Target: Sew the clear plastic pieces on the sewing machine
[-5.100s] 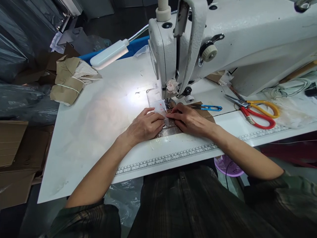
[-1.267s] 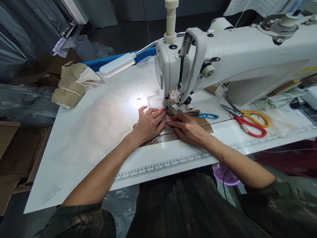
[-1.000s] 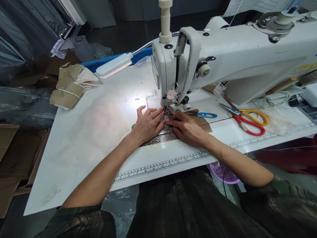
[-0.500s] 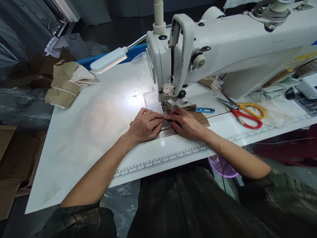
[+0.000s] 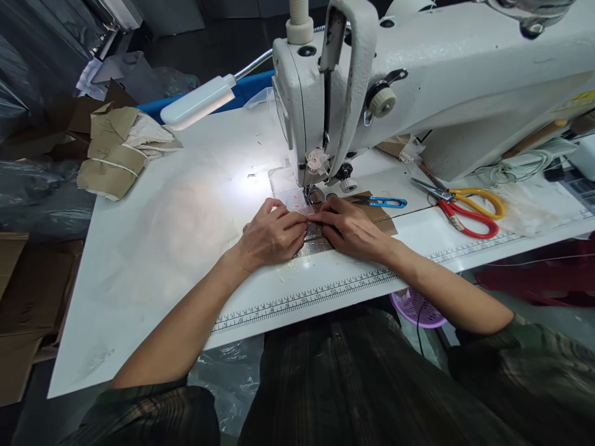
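Observation:
Just in front of the presser foot (image 5: 308, 195) of a white sewing machine (image 5: 300, 105), my two hands meet at the fingertips. Between and beneath them lies a thin, shiny, see-through piece of fabric (image 5: 316, 247) with a fine grid. My left hand (image 5: 276, 234) is closed on its left side, fingers bent together. My right hand (image 5: 351, 228) pinches it from the right, index finger pointing at the left fingertips. Both hands cover most of the piece. Brown card (image 5: 385, 224) sticks out behind my right hand, with blue thread snips (image 5: 383, 202) on it.
Scissors (image 5: 474, 210) with red and yellow handles lie right of my right hand. A lamp (image 5: 199, 102) lights the white table (image 5: 186, 248), whose front edge carries a ruler strip (image 5: 302, 303). A tied brown bundle (image 5: 111, 152) sits at the far left.
The view has shifted slightly, so the machine looks a little larger and higher. My hands keep almost the same grip and place at the presser foot.

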The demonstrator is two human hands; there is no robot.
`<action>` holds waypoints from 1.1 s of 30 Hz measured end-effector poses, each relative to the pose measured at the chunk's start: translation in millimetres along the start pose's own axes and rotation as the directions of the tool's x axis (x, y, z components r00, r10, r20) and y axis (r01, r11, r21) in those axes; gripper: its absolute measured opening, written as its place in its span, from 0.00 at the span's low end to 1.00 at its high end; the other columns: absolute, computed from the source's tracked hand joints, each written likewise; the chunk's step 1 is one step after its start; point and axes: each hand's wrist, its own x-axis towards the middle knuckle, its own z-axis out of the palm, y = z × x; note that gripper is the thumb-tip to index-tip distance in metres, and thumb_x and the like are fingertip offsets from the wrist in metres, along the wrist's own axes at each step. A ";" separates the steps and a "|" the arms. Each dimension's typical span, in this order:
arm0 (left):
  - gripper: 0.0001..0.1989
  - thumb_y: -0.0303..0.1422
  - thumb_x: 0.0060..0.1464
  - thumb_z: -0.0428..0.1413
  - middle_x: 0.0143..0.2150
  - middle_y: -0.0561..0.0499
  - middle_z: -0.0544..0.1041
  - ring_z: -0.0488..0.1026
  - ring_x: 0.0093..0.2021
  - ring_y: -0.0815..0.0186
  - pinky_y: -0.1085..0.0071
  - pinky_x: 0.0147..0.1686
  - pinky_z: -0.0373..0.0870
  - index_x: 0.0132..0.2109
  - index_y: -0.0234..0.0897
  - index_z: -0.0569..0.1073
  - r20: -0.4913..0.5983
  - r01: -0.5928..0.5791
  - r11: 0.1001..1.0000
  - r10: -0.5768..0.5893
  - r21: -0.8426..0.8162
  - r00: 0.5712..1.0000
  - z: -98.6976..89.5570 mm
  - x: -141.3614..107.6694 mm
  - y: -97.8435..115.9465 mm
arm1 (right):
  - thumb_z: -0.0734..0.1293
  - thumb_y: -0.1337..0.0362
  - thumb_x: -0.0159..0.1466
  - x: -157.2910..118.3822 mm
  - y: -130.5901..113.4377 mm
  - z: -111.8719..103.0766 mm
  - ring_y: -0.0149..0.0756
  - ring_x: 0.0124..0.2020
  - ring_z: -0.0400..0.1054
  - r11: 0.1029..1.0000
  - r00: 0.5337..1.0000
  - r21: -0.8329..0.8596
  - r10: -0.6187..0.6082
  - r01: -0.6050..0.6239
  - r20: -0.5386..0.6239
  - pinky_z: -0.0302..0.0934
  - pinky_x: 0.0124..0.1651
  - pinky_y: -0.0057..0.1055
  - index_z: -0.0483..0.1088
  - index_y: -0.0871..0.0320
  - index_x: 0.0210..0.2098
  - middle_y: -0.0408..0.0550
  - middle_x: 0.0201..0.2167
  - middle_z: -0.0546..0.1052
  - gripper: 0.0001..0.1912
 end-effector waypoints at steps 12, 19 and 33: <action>0.10 0.32 0.59 0.52 0.39 0.48 0.82 0.76 0.38 0.62 0.50 0.58 0.62 0.39 0.35 0.79 0.058 0.076 0.988 -0.069 -0.134 0.996 -3.2 2.8 2.0 | 0.58 0.71 0.68 -1.5 0.0 2.9 0.43 0.44 0.67 0.994 0.997 -0.073 -0.083 0.083 0.003 0.70 0.50 0.47 0.72 0.59 0.51 0.55 0.41 0.70 0.16; 0.11 0.32 0.60 0.51 0.43 0.47 0.81 0.76 0.38 0.63 0.50 0.61 0.62 0.40 0.35 0.79 0.123 0.138 0.974 -0.117 -0.181 0.986 -6.1 2.7 1.3 | 0.57 0.72 0.68 2.0 -6.4 -2.1 0.43 0.44 0.67 0.995 0.997 -0.083 -0.046 0.051 0.065 0.69 0.52 0.47 0.71 0.59 0.52 0.55 0.41 0.69 0.17; 0.14 0.36 0.60 0.52 0.46 0.44 0.79 0.76 0.42 0.59 0.52 0.57 0.66 0.46 0.34 0.78 0.214 0.202 0.960 -0.159 -0.195 0.964 -5.7 3.3 -5.7 | 0.55 0.74 0.67 10.6 -11.6 -4.4 0.44 0.42 0.67 0.974 0.985 -0.226 0.062 -0.024 0.163 0.70 0.47 0.44 0.69 0.58 0.54 0.56 0.43 0.69 0.20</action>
